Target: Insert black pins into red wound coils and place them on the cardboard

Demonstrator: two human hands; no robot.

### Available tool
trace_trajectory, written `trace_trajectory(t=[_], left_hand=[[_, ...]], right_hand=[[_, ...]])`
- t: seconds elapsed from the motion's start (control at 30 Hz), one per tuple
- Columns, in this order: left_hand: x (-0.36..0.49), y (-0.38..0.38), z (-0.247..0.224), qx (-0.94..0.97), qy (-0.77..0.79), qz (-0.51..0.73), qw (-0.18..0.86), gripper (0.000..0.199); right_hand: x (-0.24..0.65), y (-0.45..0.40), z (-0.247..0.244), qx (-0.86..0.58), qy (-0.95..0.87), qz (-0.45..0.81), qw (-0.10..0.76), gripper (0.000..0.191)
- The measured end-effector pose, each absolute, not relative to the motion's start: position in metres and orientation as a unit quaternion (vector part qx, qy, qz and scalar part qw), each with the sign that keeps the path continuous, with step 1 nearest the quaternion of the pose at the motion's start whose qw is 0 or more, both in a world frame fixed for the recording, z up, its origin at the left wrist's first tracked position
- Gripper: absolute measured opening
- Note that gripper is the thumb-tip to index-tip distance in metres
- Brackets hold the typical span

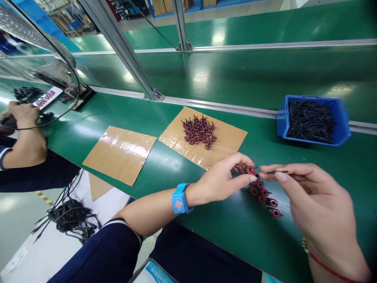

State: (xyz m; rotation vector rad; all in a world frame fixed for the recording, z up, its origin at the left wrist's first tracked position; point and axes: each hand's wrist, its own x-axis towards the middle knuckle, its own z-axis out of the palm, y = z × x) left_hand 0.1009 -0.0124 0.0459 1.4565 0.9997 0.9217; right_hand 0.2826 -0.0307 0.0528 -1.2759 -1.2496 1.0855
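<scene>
My left hand (pixel 225 177), with a blue band at the wrist, pinches a small red-and-black ring part (pixel 251 170) between thumb and fingers. Close to its right, my right hand (pixel 313 192) holds a thin black tube (pixel 279 171) between thumb and forefinger, pointing toward that part. Several more red-and-black ring parts (pixel 262 192) lie on the green table just below both hands. A pile of similar parts with black prongs (pixel 198 131) rests on a brown cardboard sheet (pixel 229 137) beyond my left hand.
Many black tubes fill a blue bin (pixel 313 139) at the back right. Another cardboard sheet (pixel 120 155) lies left of centre. A metal post (pixel 129 59) rises behind. At far left, a person's hand (pixel 25 114) works near a cable. Black cables (pixel 69 216) lie on a white surface.
</scene>
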Motion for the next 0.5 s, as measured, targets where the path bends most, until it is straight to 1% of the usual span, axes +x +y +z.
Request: trace_trajectory(t=[0.2, 0.27, 0.4, 0.5], left_hand=[[0.101, -0.012, 0.043, 0.586, 0.403, 0.405, 0.575, 0.020], [0.101, -0.011, 0.042, 0.562, 0.399, 0.406, 0.600, 0.023], [0.103, -0.010, 0.040, 0.491, 0.382, 0.399, 0.673, 0.027], [0.105, -0.010, 0.040, 0.448, 0.363, 0.412, 0.705, 0.026]], right_hand=[[0.288, -0.027, 0.048, -0.578, -0.551, 0.426, 0.425, 0.021], [0.291, -0.026, 0.047, -0.587, -0.541, 0.429, 0.424, 0.021], [0.296, -0.023, 0.042, -0.572, -0.518, 0.454, 0.447, 0.020], [0.297, -0.020, 0.039, -0.578, -0.505, 0.475, 0.431, 0.023]])
